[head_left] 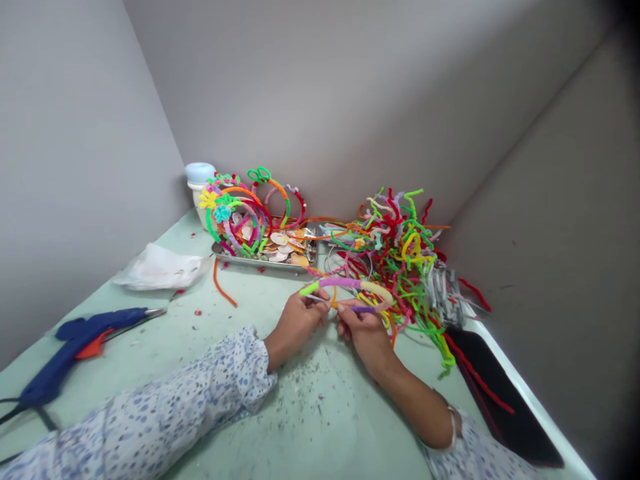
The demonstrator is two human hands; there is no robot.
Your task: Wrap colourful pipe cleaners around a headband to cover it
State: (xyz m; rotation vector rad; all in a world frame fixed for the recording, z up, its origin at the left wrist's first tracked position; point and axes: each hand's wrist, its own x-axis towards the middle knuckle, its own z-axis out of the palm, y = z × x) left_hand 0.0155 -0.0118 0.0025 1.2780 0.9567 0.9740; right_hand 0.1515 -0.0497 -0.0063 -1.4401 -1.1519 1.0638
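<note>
Between my hands is a headband [346, 283] wound with pipe cleaner in lime green, lilac, cream and purple sections. A thin pale stretch of its band shows bare near the left fingers. My left hand [296, 325] is closed on the band near its green end. My right hand [369, 335] pinches beside an orange pipe cleaner [334, 302] that wraps around the band between both hands, one bit of it sticking up. The purple section runs along the right fingers. Parts of the fingertips of both hands are hidden.
A metal tray [260, 262] at the back holds several finished headbands [280, 193] and flat pieces. A tangled heap of pipe cleaners [400, 247] lies to the right, above a black mat [505, 393]. Leftward are a blue glue gun [75, 347], a plastic bag [160, 267] and a white container [200, 177].
</note>
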